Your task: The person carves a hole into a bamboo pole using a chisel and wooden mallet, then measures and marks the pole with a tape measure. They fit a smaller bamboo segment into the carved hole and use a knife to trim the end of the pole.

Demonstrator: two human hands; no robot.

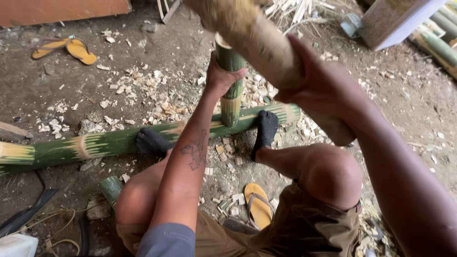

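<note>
right hand [323, 88] clamps a raised wooden club [266, 47] (tilted), left hand [220, 76] clasps upright bamboo piece [232, 85].

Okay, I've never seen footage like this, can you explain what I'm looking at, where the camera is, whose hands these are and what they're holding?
There is one picture, taken by a camera worn on a person's head, looking down at their own arms and knees. No machine is involved, only two bare hands.

The person sits low over a dirt floor. The left hand grips a short green bamboo piece standing upright on a long green bamboo pole that lies across the ground. Both feet, in dark socks, press on that pole.

The right hand holds a thick pale wooden club, raised above the upright piece.

Scattered around are pale wood chips, yellow sandals at upper left, another sandal between the legs, and more bamboo poles at upper right.
</note>
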